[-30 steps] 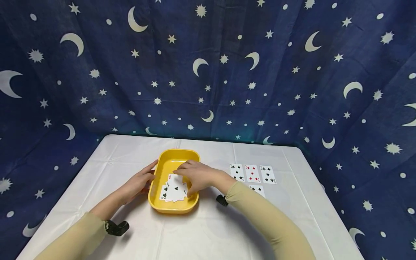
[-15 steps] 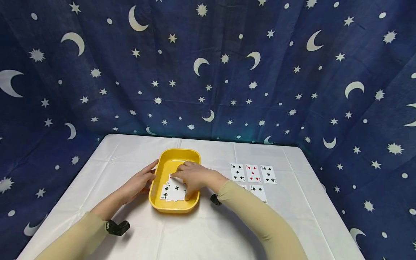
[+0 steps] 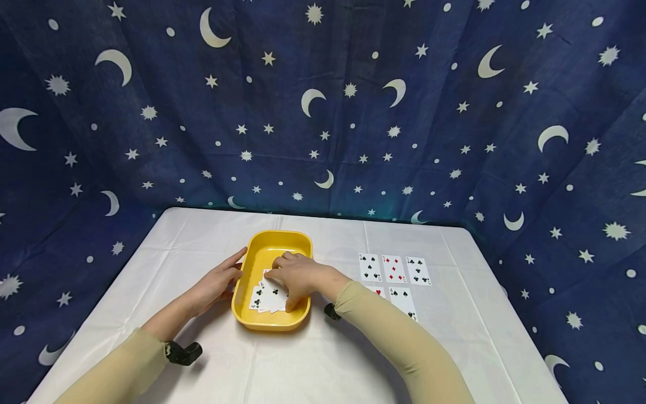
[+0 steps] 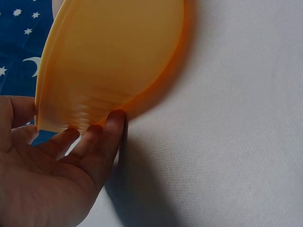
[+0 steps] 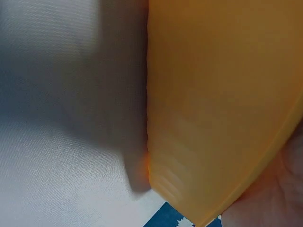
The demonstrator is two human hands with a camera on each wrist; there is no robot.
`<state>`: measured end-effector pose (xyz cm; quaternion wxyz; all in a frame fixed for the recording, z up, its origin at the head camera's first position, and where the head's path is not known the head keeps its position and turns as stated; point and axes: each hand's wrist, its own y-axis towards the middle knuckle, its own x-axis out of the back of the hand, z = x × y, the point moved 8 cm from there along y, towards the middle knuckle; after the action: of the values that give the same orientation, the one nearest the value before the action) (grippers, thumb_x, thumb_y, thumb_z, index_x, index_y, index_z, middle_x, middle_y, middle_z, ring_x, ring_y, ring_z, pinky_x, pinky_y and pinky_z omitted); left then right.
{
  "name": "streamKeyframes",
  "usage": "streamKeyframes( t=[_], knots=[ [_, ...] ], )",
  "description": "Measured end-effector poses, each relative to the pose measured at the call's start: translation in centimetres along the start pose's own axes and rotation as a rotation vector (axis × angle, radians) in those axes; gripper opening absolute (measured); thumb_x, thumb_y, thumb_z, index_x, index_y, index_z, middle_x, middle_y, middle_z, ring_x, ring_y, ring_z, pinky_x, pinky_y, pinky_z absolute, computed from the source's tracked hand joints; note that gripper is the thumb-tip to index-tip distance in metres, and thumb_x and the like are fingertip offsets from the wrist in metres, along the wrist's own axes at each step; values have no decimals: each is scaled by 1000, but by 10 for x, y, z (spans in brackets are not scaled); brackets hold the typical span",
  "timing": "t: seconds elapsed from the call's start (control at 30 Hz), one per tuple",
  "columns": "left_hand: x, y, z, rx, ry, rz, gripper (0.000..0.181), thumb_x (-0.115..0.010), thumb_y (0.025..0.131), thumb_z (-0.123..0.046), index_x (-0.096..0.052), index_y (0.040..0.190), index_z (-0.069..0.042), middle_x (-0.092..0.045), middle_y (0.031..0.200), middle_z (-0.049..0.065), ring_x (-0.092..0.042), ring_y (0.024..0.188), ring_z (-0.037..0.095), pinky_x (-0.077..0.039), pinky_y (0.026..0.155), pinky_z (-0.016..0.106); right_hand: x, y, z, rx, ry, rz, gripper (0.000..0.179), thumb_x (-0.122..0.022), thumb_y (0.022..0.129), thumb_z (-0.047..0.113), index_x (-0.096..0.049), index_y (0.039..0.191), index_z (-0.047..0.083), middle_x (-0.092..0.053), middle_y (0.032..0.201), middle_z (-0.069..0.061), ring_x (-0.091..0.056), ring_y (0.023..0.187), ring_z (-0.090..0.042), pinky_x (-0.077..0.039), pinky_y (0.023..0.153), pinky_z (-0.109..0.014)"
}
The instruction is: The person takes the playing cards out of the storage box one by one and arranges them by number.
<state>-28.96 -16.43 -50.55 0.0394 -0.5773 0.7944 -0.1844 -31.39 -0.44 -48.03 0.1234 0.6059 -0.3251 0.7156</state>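
A yellow rectangular tray (image 3: 272, 324) with rounded corners stands on the table, holding a loose overlapping pile of face-up playing cards (image 3: 271, 297). My left hand (image 3: 214, 286) rests at its left side. In the left wrist view, the fingers of this hand (image 4: 57, 170) touch the outside of the tray (image 4: 113, 56). Reaching over the right rim, my right hand (image 3: 301, 276) bends its fingers onto the cards, the thumb at their right edge. Whether it pinches a card is hidden. The right wrist view shows mostly the outer tray wall (image 5: 213, 94) and part of the palm (image 5: 270, 198).
Right of the tray, a row holds a spade card (image 3: 370, 267), a diamond card (image 3: 394, 269) and a club card (image 3: 418, 271). Below it lie another spade card (image 3: 402, 303) and a heart card (image 3: 377, 291), partly behind the right forearm. A white cloth (image 3: 202, 235) covers the table.
My right hand has shifted slightly left and down onto the cards, covering most of the ace of diamonds. More of the lower card row shows beside the forearm. The left hand stays put.
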Motion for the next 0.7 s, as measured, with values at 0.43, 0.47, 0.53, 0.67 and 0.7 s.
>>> streamKeyframes(
  t=[0.43, 0.47, 0.53, 0.67, 0.7],
  knots=[
    [-1, -3, -2, -7, -4, -8, 69, -43, 105, -20, -12, 166, -29, -23, 165, 24, -47, 134, 38, -51, 101, 50, -3, 4, -1, -8, 7, 13, 91, -89, 71, 53, -51, 151, 34, -50, 135, 8, -40, 120, -12, -38, 103, -28],
    [-1, -3, -2, -7, -3, -7, 69, -43, 105, -20, -12, 166, -29, -22, 165, 23, -47, 134, 38, -51, 101, 50, -3, 4, -1, -6, 5, 13, 91, -89, 71, 53, -52, 151, 34, -50, 134, 8, -40, 119, -12, -38, 103, -28],
    [0, -2, -2, -5, 2, -9, 69, -43, 105, -20, -12, 166, -30, -22, 165, 23, -47, 134, 37, -51, 100, 49, -3, 4, -1, -2, 0, 12, 90, -89, 71, 54, -52, 151, 34, -51, 133, 8, -40, 118, -12, -38, 102, -28],
    [1, -1, -1, 5, 6, -13, 69, -43, 105, -20, -13, 166, -31, -23, 165, 22, -47, 134, 37, -51, 101, 47, -3, 3, -1, 2, 0, 7, 90, -89, 70, 54, -53, 150, 33, -51, 133, 8, -40, 118, -13, -39, 101, -28],
    [0, 0, -1, 6, 9, -12, 69, -42, 105, -20, -13, 166, -31, -23, 165, 22, -47, 134, 37, -51, 101, 47, -2, 3, -1, 2, 5, 6, 90, -89, 70, 54, -53, 150, 33, -51, 134, 8, -40, 118, -13, -39, 101, -28]
  ],
)
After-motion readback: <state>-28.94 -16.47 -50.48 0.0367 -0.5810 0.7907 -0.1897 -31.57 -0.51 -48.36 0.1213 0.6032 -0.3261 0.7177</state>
